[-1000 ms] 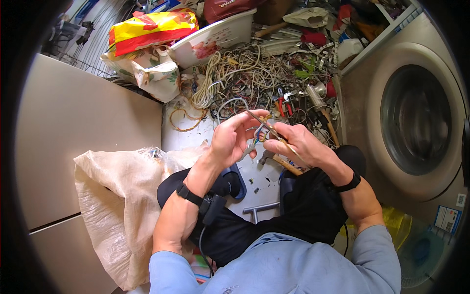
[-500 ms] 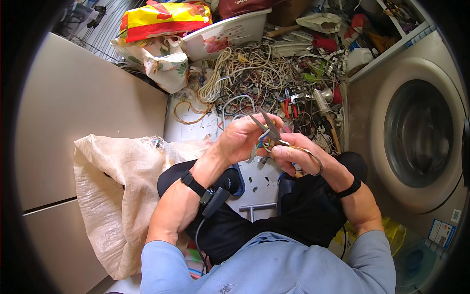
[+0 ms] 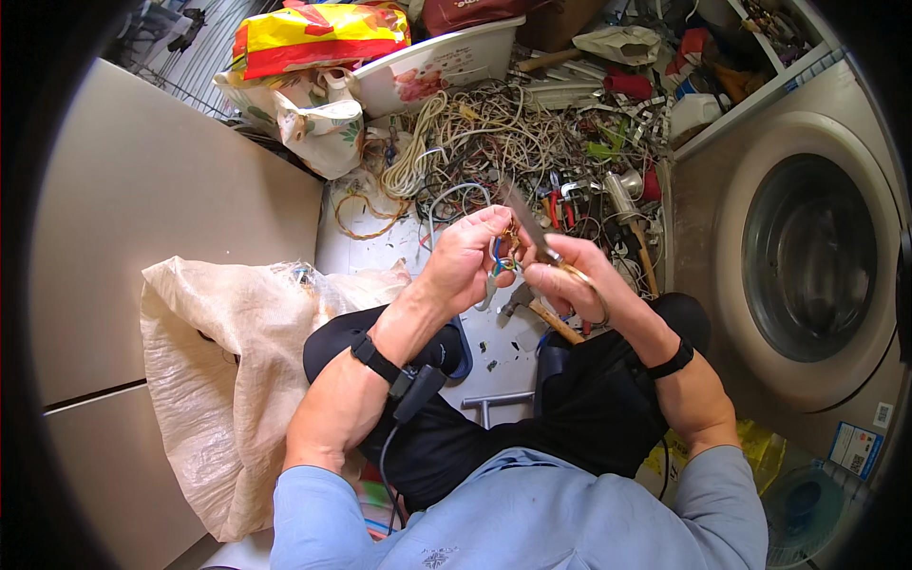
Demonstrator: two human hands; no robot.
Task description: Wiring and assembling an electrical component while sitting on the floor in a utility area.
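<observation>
My left hand (image 3: 464,258) pinches a grey cable (image 3: 488,292) whose stripped end fans out into thin blue and green-yellow wires (image 3: 497,253). Something copper-coloured shows at the fingertips, too small to make out. In my right hand (image 3: 581,274) is a pair of scissors (image 3: 529,220), my fingers through the loop handles. The blades lie close together, pointing up and away from me, right beside the wires. Whether they touch a wire cannot be seen. Below the hands a hammer (image 3: 553,321) with a wooden handle rests near my right knee.
A large heap of tangled cables (image 3: 513,133) spreads ahead, with red-handled pliers (image 3: 554,207) at its near edge. A woven sack (image 3: 223,380) slumps at my left against a cabinet (image 3: 171,209). A washing machine (image 3: 727,275) stands right. A white tub (image 3: 446,62) and bags are behind the heap.
The scissor blades, spread apart around the wires before, have come together. My right hand has shifted slightly left and down, and more of the hammer now shows.
</observation>
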